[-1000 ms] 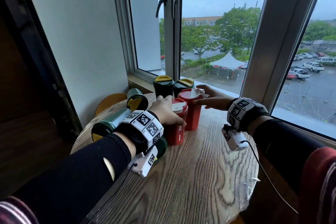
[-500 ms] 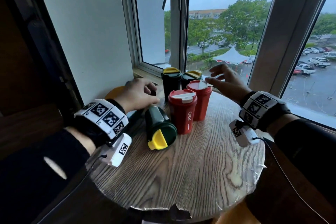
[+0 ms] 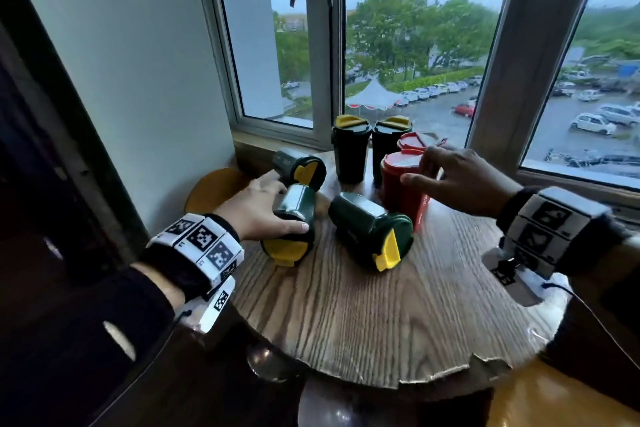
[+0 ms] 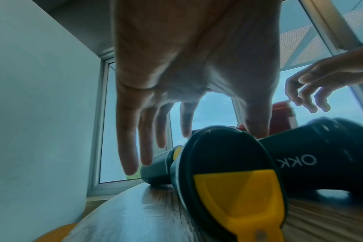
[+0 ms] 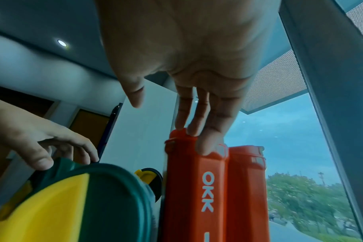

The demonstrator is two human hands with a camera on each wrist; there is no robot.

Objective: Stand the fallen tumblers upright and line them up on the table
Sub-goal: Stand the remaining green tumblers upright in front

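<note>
Left hand (image 3: pixel 258 210) spread over near-left fallen green tumbler (image 3: pixel 289 224), not clamped; wrap body, pivot upright. Right hand (image 3: pixel 460 180) loose-fingered, holding nothing.

Three green tumblers (image 3: pixel 370 230) with yellow lids are lying on the worktop (image 3: pixel 363 315); two green tumblers (image 3: pixel 349 152) and two red tumblers (image 3: pixel 403 191) are stood upright behind.

A round wood-grain table (image 3: pixel 363 315) with a chipped near edge carries seven tumblers. Two green ones (image 3: pixel 349 152) and two red ones (image 3: pixel 403 184) stand upright at its far edge. Three green tumblers (image 3: pixel 370 232) lie on their sides toward its left edge.
</note>
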